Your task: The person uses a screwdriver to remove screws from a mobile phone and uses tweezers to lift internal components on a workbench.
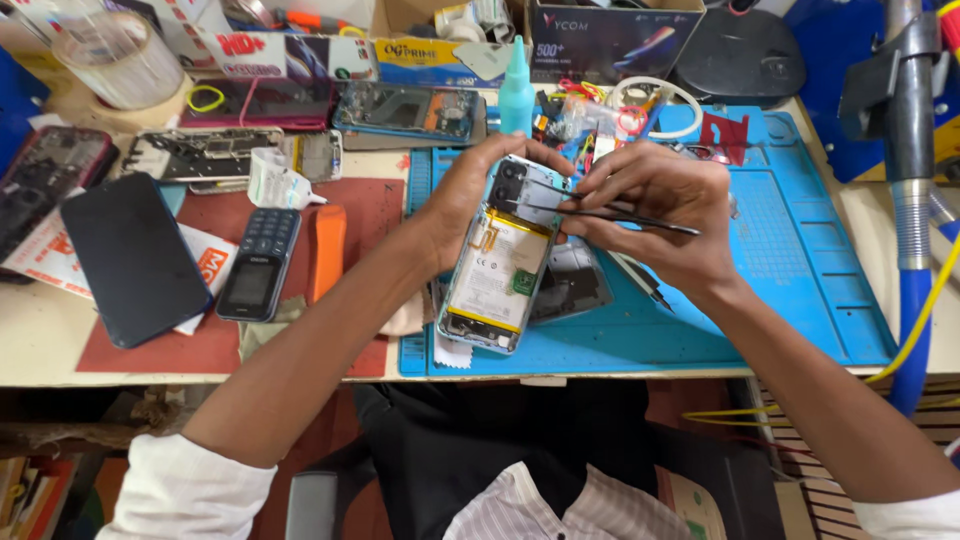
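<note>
My left hand (462, 195) grips an opened smartphone (500, 265) by its upper left edge, tilted above the blue work mat (800, 250). The phone's back is off, showing a white battery and the black camera block at the top. My right hand (660, 205) pinches black tweezers (590, 212) whose tips reach the top of the phone near the camera block. A dark phone cover (575, 280) lies under the phone on the mat.
A keypad phone (258, 265), an orange pry tool (325, 252) and a black smartphone (135, 260) lie on a red mat at left. A teal dropper bottle (516, 95), phone frames and boxes crowd the back. A grey and blue hose (912, 200) hangs at right.
</note>
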